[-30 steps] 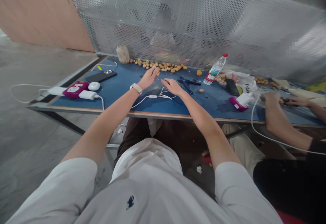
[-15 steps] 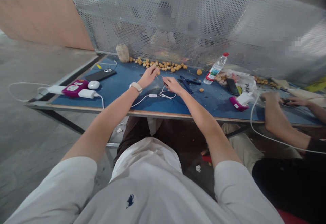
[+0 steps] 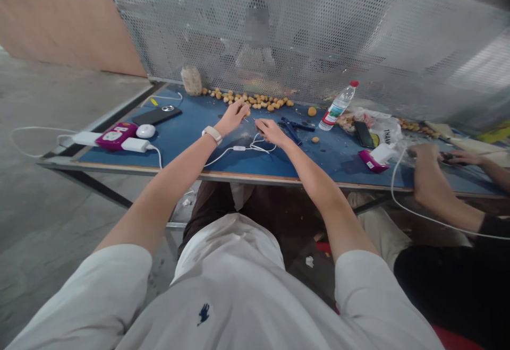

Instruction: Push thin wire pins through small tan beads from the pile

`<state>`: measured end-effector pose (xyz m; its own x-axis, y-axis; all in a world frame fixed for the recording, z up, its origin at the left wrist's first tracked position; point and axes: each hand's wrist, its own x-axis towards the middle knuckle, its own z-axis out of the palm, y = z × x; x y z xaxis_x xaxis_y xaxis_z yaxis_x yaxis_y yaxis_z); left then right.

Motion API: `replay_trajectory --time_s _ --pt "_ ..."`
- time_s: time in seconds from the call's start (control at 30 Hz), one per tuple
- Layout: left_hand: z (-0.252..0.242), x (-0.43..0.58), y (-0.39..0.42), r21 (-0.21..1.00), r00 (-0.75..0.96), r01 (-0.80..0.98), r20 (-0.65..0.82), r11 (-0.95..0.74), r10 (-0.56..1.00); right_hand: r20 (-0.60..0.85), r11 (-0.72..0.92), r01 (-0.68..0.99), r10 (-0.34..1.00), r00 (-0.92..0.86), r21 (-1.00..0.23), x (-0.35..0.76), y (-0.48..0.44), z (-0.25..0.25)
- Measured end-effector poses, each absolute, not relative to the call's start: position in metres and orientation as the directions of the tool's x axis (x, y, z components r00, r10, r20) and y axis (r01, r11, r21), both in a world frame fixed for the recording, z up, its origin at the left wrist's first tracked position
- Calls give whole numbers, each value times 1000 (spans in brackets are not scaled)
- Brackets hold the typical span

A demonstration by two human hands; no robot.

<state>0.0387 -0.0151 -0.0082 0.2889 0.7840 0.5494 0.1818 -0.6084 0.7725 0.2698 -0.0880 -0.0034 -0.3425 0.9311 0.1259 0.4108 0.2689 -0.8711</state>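
My left hand (image 3: 234, 116), with a pale watch (image 3: 212, 135) at the wrist, is closed in a pinch over the blue table (image 3: 187, 151). A thin light tip shows at its fingers, too small to name. Facing it a short gap away, my right hand (image 3: 269, 130) is closed on something mostly hidden, with a small dark tip toward the left hand. A white cable (image 3: 261, 147) with an inline switch (image 3: 239, 148) loops just below the right hand. Dark blue-handled pliers (image 3: 292, 129) lie right of that hand. Small tan nut-like balls (image 3: 258, 100) are strewn behind both hands.
At left are a black phone (image 3: 157, 115), a purple-and-white power strip (image 3: 115, 136) and a cloudy jar (image 3: 192, 80). A water bottle (image 3: 338, 107) and a plastic bag (image 3: 386, 129) stand rightward. A co-worker's hands (image 3: 426, 153) work at far right. A perforated metal panel (image 3: 319, 31) borders the back.
Both hands keep nearly the same pose and spacing, fingers still pinched. The view has shifted very slightly; nothing on the table has visibly been moved.
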Motion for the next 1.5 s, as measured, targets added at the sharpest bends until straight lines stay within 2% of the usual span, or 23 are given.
replay_trajectory --time_s 0.3,0.63,0.97,1.23,1.37,1.5 --pt "-6 37 -15 745 284 197 579 -637 764 87 195 371 954 -287 -908 261 -97 5" --pt "1 36 -30 646 260 392 605 -655 752 -12 146 450 944 -329 -881 273 -97 8" --pt "2 35 -30 654 286 389 583 -648 760 61 204 469 951 -303 -859 271 -96 5" --pt "-4 37 -26 684 302 355 561 -637 771 -16 166 493 939 -344 -854 274 -99 9" --pt "-6 35 -21 680 307 320 584 -659 752 2 163 471 946 -325 -867 274 -98 8" --pt "-6 36 -22 689 345 339 542 -640 766 -18 149 516 952 -305 -843 271 -99 11"
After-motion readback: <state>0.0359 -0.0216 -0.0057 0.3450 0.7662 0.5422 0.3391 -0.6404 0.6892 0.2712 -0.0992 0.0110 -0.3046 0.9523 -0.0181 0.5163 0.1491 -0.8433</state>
